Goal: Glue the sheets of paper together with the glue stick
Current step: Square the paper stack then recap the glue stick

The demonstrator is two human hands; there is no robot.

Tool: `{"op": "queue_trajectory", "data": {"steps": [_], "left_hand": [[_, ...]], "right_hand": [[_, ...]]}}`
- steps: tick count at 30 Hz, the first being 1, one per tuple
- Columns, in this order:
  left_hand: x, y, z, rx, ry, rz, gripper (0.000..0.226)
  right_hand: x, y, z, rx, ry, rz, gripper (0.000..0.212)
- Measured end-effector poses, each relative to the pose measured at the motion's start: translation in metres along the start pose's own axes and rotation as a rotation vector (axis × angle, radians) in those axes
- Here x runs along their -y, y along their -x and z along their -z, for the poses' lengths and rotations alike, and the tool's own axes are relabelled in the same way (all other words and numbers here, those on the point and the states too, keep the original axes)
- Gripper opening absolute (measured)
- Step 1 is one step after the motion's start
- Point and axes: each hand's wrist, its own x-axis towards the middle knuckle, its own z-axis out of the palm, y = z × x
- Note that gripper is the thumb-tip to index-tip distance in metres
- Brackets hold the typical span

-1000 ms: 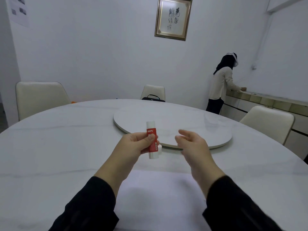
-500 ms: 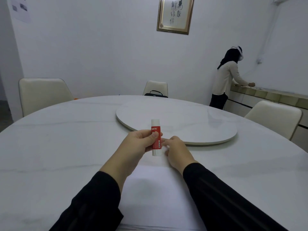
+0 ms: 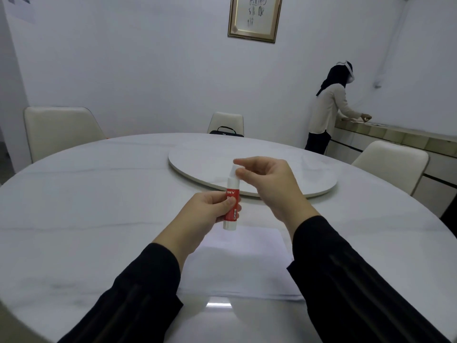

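One round white marble counter (image 3: 74, 219) fills most of the head view, and a raised round turntable (image 3: 284, 179) sits at its middle. Three cream chairs stand around the far rim: one at the left (image 3: 61, 129), one at the back (image 3: 225, 122) with a dark bag (image 3: 225, 131) on its seat, one at the right (image 3: 393, 162). A second person (image 3: 327, 107) in a light top stands at a sideboard (image 3: 395, 137) along the right wall, and a gold-framed picture (image 3: 254, 18) hangs on the back wall.

White sheets of paper (image 3: 242, 263) lie flat on the counter near the front edge, between the two black sleeves. Whether it is one sheet or several stacked, I cannot tell.

The left hand (image 3: 205, 214) holds the glue stick (image 3: 232, 204) upright above the paper's far edge, its fingers (image 3: 228, 206) and thumb curled round the red-labelled barrel. The right hand (image 3: 269, 186) comes in from above, its fingertips (image 3: 241, 173) pinching the white cap (image 3: 233, 170) at the top of the stick; the cap is blurred, so whether it is seated on the barrel or lifted clear cannot be told.
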Motion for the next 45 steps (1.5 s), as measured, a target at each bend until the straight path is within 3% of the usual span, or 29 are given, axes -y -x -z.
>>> {"op": "queue_trajectory", "data": {"steps": [4,8,13,18,21,27,31,35,37,41,45], "left_hand": [[0.001,0.005,0.002,-0.005,-0.035,-0.012,0.015],[0.004,0.007,0.001,-0.016,-0.093,-0.027,0.016],[0.002,0.007,-0.001,-0.004,0.037,-0.022,0.015],[0.002,0.009,-0.003,0.025,0.015,-0.023,0.015],[0.0,0.009,-0.002,0.025,0.101,-0.019,0.014],[0.001,0.011,-0.007,0.022,0.047,-0.048,0.014],[-0.001,0.011,-0.003,0.031,0.145,-0.025,0.013],[0.001,0.012,-0.003,0.066,0.143,-0.004,0.021],[0.0,0.012,-0.001,0.072,0.186,0.005,0.025],[-0.002,0.01,0.004,0.074,0.262,0.027,0.029],[-0.001,0.011,0.003,0.102,0.258,0.038,0.03]], "right_hand": [[0.0,0.005,0.0,0.097,0.093,-0.028,0.014],[-0.004,0.005,-0.005,0.029,0.201,-0.043,0.017],[-0.005,0.007,0.007,0.116,-0.147,-0.112,0.01],[-0.006,0.01,-0.003,0.036,-0.003,-0.068,0.007],[-0.002,0.011,0.002,0.09,-0.178,-0.073,0.008],[-0.002,0.014,0.0,-0.03,-0.039,-0.044,0.007],[-0.001,0.018,0.006,0.055,-0.198,-0.068,0.014],[-0.007,0.022,0.008,-0.004,0.031,0.006,0.018],[-0.004,0.023,0.017,0.137,0.165,0.047,0.037],[-0.009,0.031,0.022,0.372,0.533,0.1,0.11],[-0.021,0.035,0.015,0.31,0.592,0.262,0.11]]}}
